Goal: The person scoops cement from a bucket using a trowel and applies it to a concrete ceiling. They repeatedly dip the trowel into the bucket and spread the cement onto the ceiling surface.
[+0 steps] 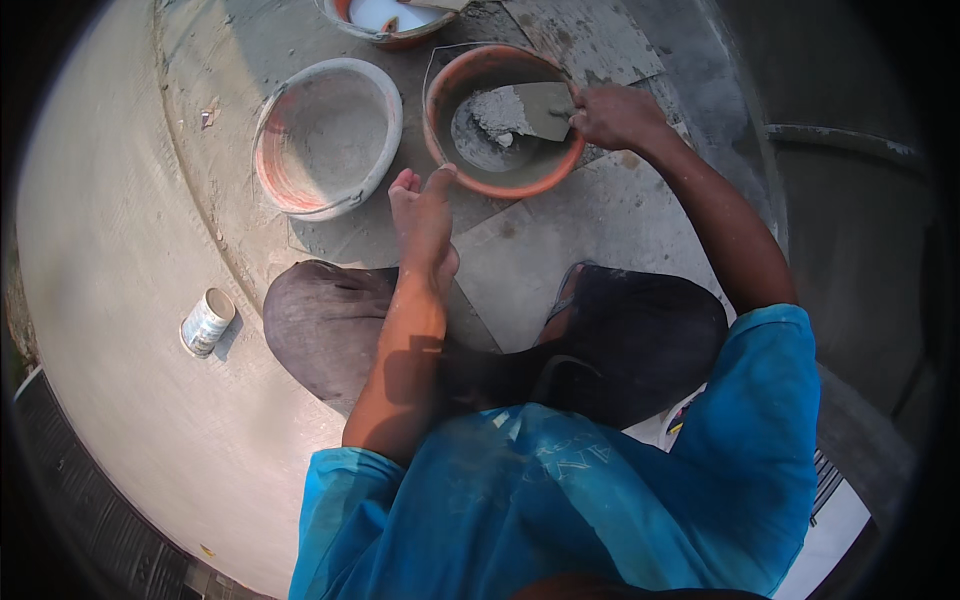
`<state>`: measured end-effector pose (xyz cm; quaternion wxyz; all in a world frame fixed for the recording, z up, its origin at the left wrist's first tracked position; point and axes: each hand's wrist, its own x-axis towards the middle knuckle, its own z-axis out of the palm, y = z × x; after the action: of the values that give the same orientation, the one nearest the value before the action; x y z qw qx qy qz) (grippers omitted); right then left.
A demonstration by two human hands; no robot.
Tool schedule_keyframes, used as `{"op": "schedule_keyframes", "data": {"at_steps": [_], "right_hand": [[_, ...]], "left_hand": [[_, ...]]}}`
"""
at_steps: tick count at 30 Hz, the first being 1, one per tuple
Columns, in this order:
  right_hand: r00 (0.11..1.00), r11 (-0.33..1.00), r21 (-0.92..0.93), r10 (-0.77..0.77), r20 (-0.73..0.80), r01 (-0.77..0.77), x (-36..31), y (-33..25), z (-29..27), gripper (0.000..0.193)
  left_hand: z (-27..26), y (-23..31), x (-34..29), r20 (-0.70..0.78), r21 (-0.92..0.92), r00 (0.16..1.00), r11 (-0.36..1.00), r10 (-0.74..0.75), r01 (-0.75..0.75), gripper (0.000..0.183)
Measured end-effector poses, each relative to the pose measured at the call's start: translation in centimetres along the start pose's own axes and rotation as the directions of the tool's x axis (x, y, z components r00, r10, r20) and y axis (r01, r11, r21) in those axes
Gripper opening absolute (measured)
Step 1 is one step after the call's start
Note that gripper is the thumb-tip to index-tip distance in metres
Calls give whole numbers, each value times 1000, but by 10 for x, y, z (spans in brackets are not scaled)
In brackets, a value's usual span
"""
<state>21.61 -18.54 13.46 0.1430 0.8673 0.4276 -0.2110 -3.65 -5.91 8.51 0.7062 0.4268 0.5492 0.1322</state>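
My right hand is closed around the handle of a flat trowel, reaching over the right rim of an orange bucket. Pale grey cement mix lies on the blade's left part, and more wet-looking grey mix sits in the bucket below it. At the bucket's near-left rim is my left hand, fingers bent, with a fingertip against the edge; its grip is partly hidden. A thin wire handle stands up along the bucket's far-left side.
Left of the bucket stands a wider basin, coated with dried grey cement. Another bucket with whitish liquid is at the far edge. A small white cup-like container rests on the floor at left. Flat boards lie under the bucket; a dark wall is at right.
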Motion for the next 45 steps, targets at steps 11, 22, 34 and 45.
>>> {"op": "schedule_keyframes", "data": {"at_steps": [11,22,34,45], "right_hand": [[991,947,-303,-82,105,111,10,-47,13,21],[992,951,-281,-126,20,127,0,-49,32,21],[998,975,-220,-28,-63,13,0,-44,-5,13],[706,700,-684,-590,-391,206,1,-30,25,14]], "left_hand": [[49,-58,46,266,-40,961,995,-77,91,26],[63,-66,43,336,-68,941,998,25,-2,29],[59,-42,33,347,-81,938,996,-4,34,29],[45,-42,55,324,73,945,997,-41,18,29]]}}
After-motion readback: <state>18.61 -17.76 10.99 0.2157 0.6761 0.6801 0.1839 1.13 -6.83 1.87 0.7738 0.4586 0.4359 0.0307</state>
